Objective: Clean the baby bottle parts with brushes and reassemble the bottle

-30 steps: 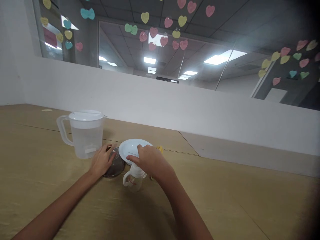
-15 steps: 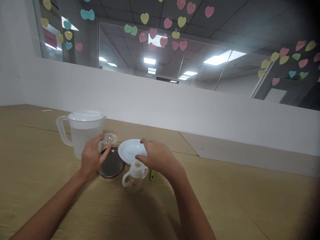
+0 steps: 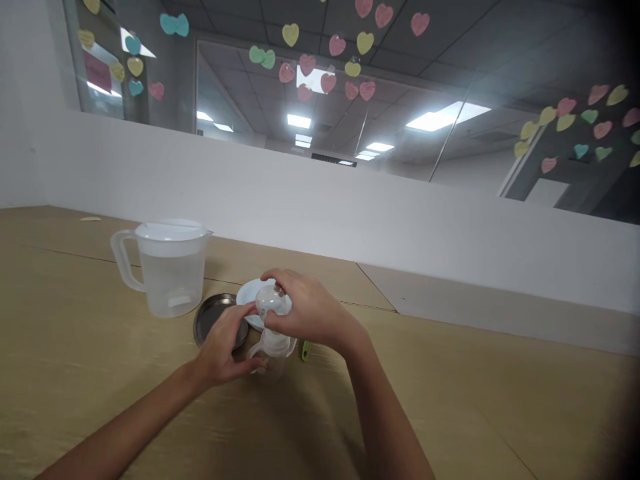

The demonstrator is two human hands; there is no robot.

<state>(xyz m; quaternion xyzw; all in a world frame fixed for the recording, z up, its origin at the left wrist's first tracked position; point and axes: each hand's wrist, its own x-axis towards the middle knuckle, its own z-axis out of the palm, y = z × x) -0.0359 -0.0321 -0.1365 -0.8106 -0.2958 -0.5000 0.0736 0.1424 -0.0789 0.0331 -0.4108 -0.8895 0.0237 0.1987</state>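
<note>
A clear domed bottle cap (image 3: pixel 270 299) is between the thumb and fingers of my right hand (image 3: pixel 310 307), just above a baby bottle. The baby bottle (image 3: pixel 274 360) stands upright on the table, with a white collar and two side handles. My left hand (image 3: pixel 225 347) is beside it with thumb and fingers apart. Its fingertips are close to the cap and its thumb is at the bottle's left side; whether they touch I cannot tell. Behind the hands lie a round dark metal tray (image 3: pixel 204 319) and a white plate (image 3: pixel 245 292), both partly hidden.
A lidded translucent pitcher (image 3: pixel 173 273) stands at the back left. A green handle (image 3: pixel 305 351) shows right of the bottle, the rest of it hidden. A white wall (image 3: pixel 300 207) with a window above it, dotted with heart-shaped notes, rises behind the wooden table (image 3: pixel 450 400).
The clear cap has moved right, from my left hand over the metal tray into my right hand above the bottle. My left hand has come down and right to the bottle's side.
</note>
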